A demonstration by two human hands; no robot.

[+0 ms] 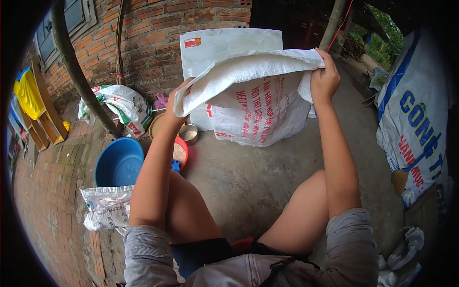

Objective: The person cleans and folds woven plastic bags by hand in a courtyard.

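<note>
Two hands hold one white woven sack [258, 103] up in front of the seated person, above the concrete floor [248, 177] and between the raised knees. The sack's top edge is folded over and stretched sideways, so the printed side with red lettering hangs down and faces the wearer. The left hand [178, 103] grips the left end of the folded edge, its fingers curled tight into the cloth, though the fold hides most of them. The right hand [324, 79] clamps the right end, thumb on the near face and fingers wrapped over the top, pressed together on the cloth. Pulling from both ends keeps the edge taut and the sack spread flat rather than bunched. Behind it a second white bag [224, 45] leans upright against the brick wall [158, 33]. To the left on the floor stand a blue basin [118, 162], a red bowl [181, 152] of grain partly behind the left forearm, and a small metal bowl [189, 134]. A crumpled plastic bag [106, 206] lies by the left knee, and a large printed sack [416, 129] stands at the right.
</note>
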